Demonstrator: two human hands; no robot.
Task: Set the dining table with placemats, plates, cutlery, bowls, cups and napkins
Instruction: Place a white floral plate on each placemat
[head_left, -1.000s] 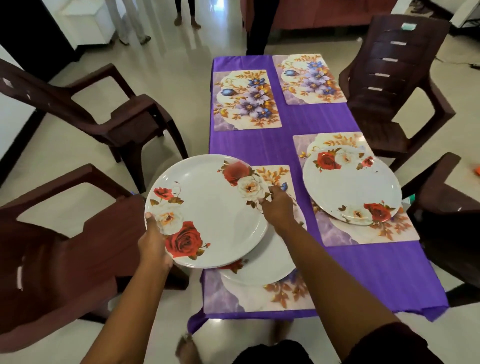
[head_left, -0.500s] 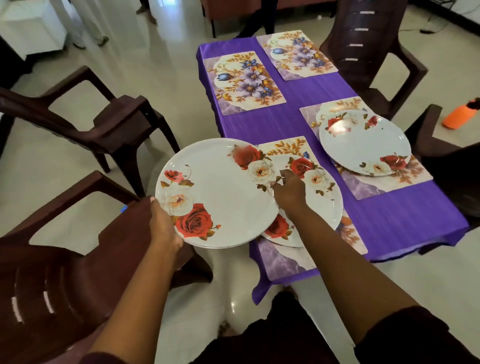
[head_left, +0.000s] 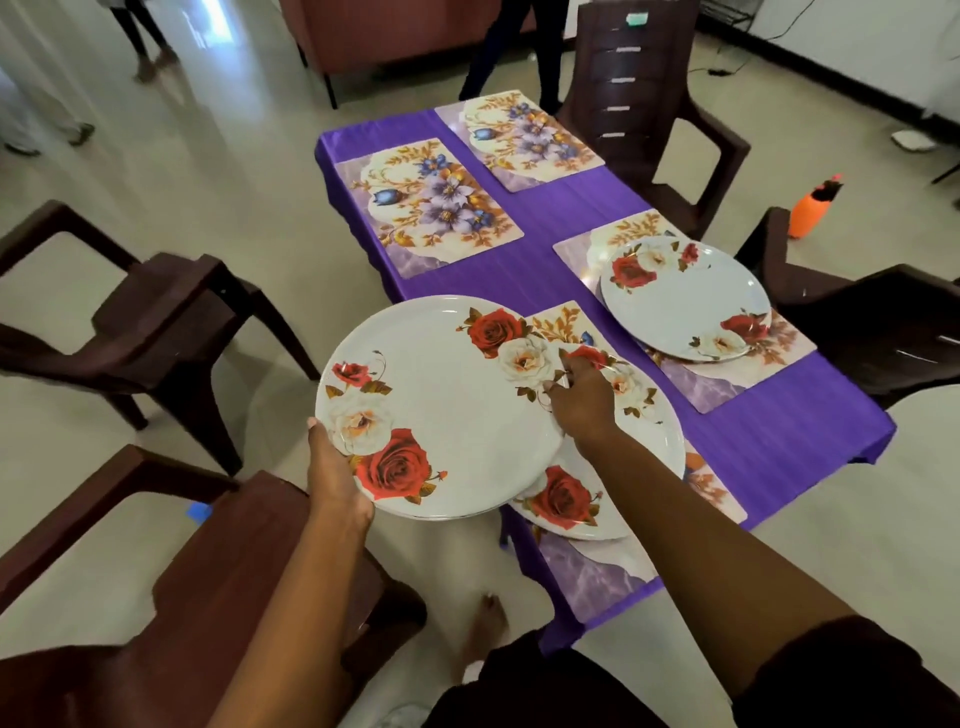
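The left hand (head_left: 332, 467) grips the near rim of a rose-patterned plate (head_left: 441, 405), thumb on top and fingers hidden beneath, holding it roughly level off the table's left edge. The right hand (head_left: 582, 400) reaches across with its arm stretched long from the lower right, fingers curled at the far rim of that held plate, right where it overlaps a second plate (head_left: 639, 447); whether they pinch one rim or the other I cannot tell. That second plate lies on the near-left placemat (head_left: 597, 571), close to the table's corner. A third plate (head_left: 685, 301) sits on the near-right placemat (head_left: 737, 379). Two far placemats (head_left: 431, 208) lie bare on the purple tablecloth (head_left: 545, 260). Dark plastic chairs (head_left: 156, 322) stand around the table, pulled back from it, with pale floor open along the left side.
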